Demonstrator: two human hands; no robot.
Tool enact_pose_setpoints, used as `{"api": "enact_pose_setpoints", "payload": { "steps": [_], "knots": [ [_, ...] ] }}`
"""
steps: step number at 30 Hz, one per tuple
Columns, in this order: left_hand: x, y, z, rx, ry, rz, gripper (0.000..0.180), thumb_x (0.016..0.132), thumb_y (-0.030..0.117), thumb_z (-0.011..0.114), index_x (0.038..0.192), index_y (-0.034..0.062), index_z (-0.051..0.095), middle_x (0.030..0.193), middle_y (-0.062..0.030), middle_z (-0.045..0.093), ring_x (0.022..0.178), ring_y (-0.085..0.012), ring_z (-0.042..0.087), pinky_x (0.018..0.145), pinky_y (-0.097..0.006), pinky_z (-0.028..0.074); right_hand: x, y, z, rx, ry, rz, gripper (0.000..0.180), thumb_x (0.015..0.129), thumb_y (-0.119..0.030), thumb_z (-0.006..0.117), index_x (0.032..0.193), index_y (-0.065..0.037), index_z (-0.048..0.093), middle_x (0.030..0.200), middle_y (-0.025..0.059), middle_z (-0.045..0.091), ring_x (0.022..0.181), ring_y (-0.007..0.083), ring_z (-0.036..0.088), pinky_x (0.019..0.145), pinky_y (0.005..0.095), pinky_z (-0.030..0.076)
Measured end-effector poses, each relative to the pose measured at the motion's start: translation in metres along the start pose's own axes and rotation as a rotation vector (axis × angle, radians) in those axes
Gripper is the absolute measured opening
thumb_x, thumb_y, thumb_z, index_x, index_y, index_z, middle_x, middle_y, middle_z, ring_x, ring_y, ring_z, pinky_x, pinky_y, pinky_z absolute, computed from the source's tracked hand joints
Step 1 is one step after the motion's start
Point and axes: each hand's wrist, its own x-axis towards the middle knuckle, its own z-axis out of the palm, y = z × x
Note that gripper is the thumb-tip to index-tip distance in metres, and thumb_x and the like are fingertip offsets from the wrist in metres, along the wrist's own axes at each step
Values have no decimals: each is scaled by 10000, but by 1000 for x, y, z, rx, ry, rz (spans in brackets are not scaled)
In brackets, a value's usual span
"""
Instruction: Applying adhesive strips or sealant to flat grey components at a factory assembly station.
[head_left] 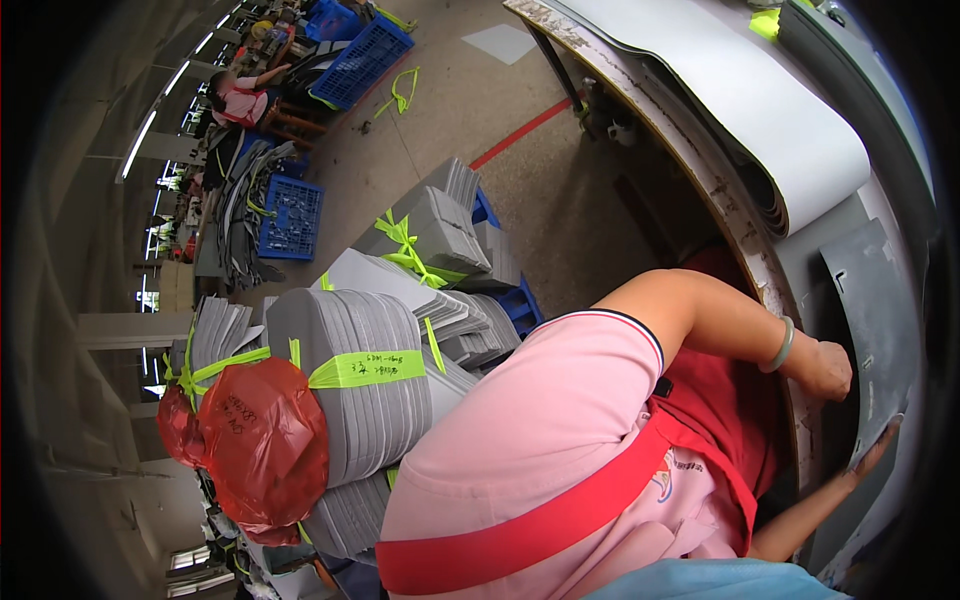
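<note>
A dark grey flat panel with small slots [868,310] lies tilted over the table at the far right of the view. My right hand [876,452] grips its lower end, fingers at the edge. Beside the panel's near edge, my left hand [828,371] is closed in a fist, a pale bangle on its wrist. Whatever that fist may hold is hidden. Under the panel spreads a grey sheet [820,262] on the worktable.
The table's worn edge [690,150] curves past my arm, bearing a rolled white sheet [760,110]. Stacks of grey cut pieces [375,425] with green ties and a red plastic bag [262,445] stand behind. Blue crates [290,225] and a seated person [243,100] are farther off.
</note>
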Motion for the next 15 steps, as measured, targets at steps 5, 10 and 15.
{"api": "enact_pose_setpoints", "payload": {
  "steps": [5,10,15],
  "knots": [
    [28,26,-11,-123,-45,60,193,778,257,755,848,79,774,878,-125,754,878,-351,730,733,-459,584,60,-28,-151,744,-1036,445,673,1095,-453,457,1580,-3,339,1618,94,350,1484,231,315,1246,371,179],
    [9,13,-16,-81,-110,-30,181,791,223,723,852,60,773,868,-139,753,878,-351,734,733,-458,589,51,0,-81,-242,-55,-141,687,1093,-463,456,1586,-2,325,1624,93,341,1489,230,307,1246,368,173],
    [-3,9,-9,48,-76,16,152,815,162,665,857,63,773,893,-141,757,880,-353,737,725,-459,599,27,8,-33,-145,-102,-71,695,1089,-474,463,1584,-3,329,1618,89,352,1486,229,309,1244,365,171]
  ]
}}
